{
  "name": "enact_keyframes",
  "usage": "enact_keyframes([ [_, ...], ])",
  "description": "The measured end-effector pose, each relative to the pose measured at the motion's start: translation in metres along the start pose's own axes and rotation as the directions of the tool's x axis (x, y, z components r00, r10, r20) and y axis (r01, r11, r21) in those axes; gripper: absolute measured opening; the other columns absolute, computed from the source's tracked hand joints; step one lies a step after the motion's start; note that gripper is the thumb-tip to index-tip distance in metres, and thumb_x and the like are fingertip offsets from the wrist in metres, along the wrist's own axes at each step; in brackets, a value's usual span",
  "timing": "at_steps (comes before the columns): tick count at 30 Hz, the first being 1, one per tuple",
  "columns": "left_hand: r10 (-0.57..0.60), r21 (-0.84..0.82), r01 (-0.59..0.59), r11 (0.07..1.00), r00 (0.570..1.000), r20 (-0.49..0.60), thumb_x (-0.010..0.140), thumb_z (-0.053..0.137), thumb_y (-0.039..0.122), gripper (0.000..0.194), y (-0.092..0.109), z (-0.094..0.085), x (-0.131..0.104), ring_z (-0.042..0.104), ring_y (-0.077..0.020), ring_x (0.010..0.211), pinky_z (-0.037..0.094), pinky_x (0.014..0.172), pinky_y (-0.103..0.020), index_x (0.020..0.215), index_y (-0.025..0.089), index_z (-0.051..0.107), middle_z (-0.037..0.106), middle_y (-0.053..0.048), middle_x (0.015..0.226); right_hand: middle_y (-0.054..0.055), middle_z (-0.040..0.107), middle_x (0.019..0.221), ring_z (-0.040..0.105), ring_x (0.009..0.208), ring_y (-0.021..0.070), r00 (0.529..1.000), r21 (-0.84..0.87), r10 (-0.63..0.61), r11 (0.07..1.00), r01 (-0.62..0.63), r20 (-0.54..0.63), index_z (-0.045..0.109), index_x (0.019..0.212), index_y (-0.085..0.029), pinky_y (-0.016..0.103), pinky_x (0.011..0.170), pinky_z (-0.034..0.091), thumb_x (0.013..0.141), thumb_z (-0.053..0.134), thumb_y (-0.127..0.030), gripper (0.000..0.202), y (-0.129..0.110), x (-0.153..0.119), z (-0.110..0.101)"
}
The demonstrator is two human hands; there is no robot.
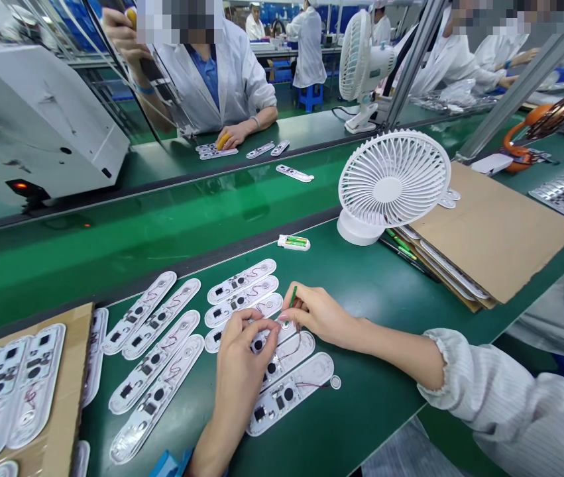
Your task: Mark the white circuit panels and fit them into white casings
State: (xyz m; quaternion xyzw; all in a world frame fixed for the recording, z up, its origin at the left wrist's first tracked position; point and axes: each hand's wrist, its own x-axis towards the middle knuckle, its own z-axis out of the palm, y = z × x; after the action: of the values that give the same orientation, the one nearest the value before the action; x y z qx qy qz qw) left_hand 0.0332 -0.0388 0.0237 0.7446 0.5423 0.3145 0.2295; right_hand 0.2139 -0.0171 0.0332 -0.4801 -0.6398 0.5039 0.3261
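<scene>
Find slim white casing [260, 340] mid-tabletop [371, 397], betw. far edge (along green belt [162, 232]) & near edge; mostly hidden under left hand [242, 351] & right hand [319, 315], open side up, w/ black round part [258, 345] showing. Sits in slanted row: three like casings [242, 281] toward far edge, two more [291, 358] toward near edge, last w/ small disc [335, 382] off its end on thin leads [314, 385].

Handling (judged): prob. v. light, stiff thin plastic, bit slick on smooth tabletop, so apt to skid if pushed from one side. Treat leads as fragile; prob. easy to tug loose. Best take by long side rims or brace one rounded end; keep fingertips off inner parts.

For left hand: thumb & index curved nearly together, tips at casing's right end beside small round piece [285, 325]; can't tell if pinching or only steadying.

For right hand: mostly closed, gripping thin green stick [293, 296] betw. fingers, pointing up; tips down by same round piece, exact contact unclear.

Also note: four casings [155, 361] left of row, toward cardboard [69, 377] at tabletop's left end; small white holder w/ green cells [295, 242] just inside far edge; white fan [386, 189] farther right, same edge.
</scene>
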Motion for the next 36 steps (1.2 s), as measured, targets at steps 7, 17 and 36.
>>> enact_keyframes([
  [7,0.019,0.018,-0.018,1.000,1.000,-0.016,0.086,0.058,0.035,0.020,-0.003,0.000,0.001,0.061,-0.0211,0.086,0.052,0.076,-0.036,0.078,0.025,0.072,0.060,-0.004,0.093,-0.008,0.051,0.057,0.052,0.052,0.0125,0.999,-0.051,-0.033,0.998,0.033,-0.010,0.048,0.079,-0.022,0.023,0.052,0.036,0.088,0.061,-0.020,0.016,0.001,0.001,0.001],
  [17,0.020,0.080,-0.023,0.997,0.999,0.035,0.083,0.058,0.027,0.015,0.003,-0.004,0.004,0.063,-0.0200,0.084,0.052,0.074,-0.032,0.074,0.025,0.070,0.062,-0.003,0.094,-0.006,0.054,0.064,0.055,0.054,0.0118,1.000,0.037,-0.022,0.999,0.022,-0.004,0.050,0.078,-0.022,0.022,0.051,0.040,0.087,0.062,-0.020,0.015,0.003,0.001,0.001],
  [36,0.424,0.586,-0.422,0.691,0.894,0.144,0.096,0.045,0.024,0.030,-0.006,-0.018,-0.021,0.055,-0.0275,0.091,0.048,0.073,-0.040,0.116,0.024,0.067,0.062,-0.014,0.117,-0.007,0.052,0.059,0.054,0.051,0.0125,0.998,-0.040,-0.061,0.997,0.061,-0.011,0.049,0.081,-0.022,0.023,0.049,0.038,0.090,0.061,-0.025,0.015,0.004,0.001,0.005],
])
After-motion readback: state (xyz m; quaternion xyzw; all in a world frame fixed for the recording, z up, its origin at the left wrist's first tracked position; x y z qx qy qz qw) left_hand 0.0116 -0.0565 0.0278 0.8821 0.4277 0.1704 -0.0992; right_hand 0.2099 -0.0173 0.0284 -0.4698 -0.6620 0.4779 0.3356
